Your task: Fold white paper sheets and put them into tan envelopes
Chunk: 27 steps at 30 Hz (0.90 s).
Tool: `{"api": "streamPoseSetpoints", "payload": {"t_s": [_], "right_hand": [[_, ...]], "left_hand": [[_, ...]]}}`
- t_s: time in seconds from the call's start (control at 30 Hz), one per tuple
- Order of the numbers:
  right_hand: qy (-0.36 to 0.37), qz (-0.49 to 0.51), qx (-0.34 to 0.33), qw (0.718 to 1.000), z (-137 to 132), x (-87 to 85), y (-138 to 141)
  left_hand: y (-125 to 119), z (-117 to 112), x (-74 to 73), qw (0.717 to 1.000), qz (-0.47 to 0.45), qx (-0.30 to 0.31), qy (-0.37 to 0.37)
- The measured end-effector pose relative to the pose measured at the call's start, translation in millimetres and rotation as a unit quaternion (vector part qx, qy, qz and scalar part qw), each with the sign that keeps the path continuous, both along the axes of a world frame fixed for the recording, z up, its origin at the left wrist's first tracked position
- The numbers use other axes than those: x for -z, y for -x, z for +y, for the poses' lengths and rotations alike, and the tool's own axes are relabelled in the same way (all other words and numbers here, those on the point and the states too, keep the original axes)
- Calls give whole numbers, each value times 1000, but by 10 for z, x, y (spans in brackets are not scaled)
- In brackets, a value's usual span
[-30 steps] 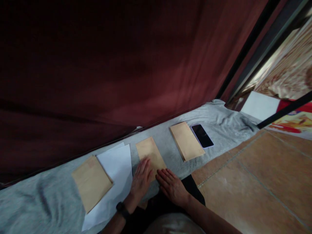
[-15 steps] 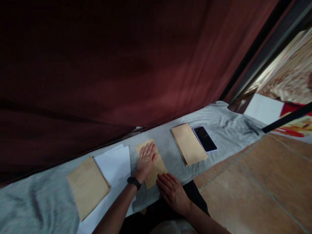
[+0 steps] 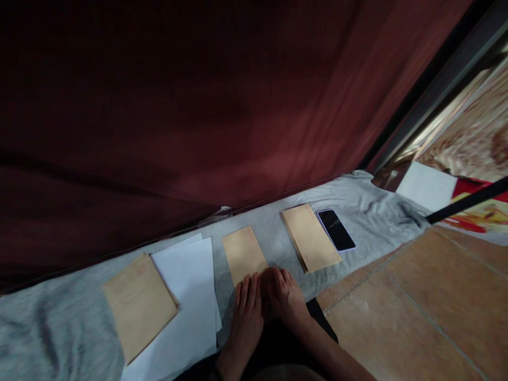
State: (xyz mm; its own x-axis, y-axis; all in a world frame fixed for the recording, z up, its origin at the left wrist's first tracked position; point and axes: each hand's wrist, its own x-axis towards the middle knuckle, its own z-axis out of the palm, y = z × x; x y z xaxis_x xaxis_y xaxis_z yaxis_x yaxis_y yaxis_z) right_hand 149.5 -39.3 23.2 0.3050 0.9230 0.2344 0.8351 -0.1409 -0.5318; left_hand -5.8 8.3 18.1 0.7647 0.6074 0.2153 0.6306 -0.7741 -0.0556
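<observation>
A tan paper envelope [image 3: 243, 254] lies on the grey cloth in front of me. My left hand [image 3: 249, 309] is at its near end, fingers close together over the paper. Beside it, my right hand [image 3: 289, 299] has bent fingers at the near right corner. A shaded brown piece, seemingly the envelope's flap, shows between the two hands. Both thumbs are hidden. To the left, more tan envelopes [image 3: 141, 307] rest partly over white paper sheets [image 3: 194, 296]. A stack of tan envelopes [image 3: 311, 238] sits to the right.
A dark phone [image 3: 336, 229] in a pale purple case lies right of the stack. Grey cloth [image 3: 369, 206] covers the narrow surface. Behind it hangs a dark red curtain [image 3: 238, 132]. Tiled floor [image 3: 397, 301] and a dark bar [image 3: 468, 200] are at the right.
My left hand has slid from the middle of the envelope to its near end, uncovering the upper part. My right hand has turned in beside it, fingers now bent.
</observation>
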Motion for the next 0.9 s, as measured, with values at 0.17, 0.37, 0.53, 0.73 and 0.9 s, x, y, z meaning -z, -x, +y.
{"api": "streamPoseSetpoints", "payload": {"t_s": [0.17,0.37,0.53,0.73,0.9], "right_hand": [[60,104,19,993,177,-77,-126],[54,403,30,913,216,-104,-192],[-17,512,22,858,218,-70,-68],[-32,594,42,803,250,-182,30],[-20,641,94,761,238,-319,20]], "left_hand": [[-57,-6,36,1000,12,-4,-13],[-77,60,11,1000,25,-13,-5],[-141,57,-152,997,-4,-50,52],[-235,174,-597,986,-59,-107,110],[-82,428,-1069,889,-333,-189,250]]}}
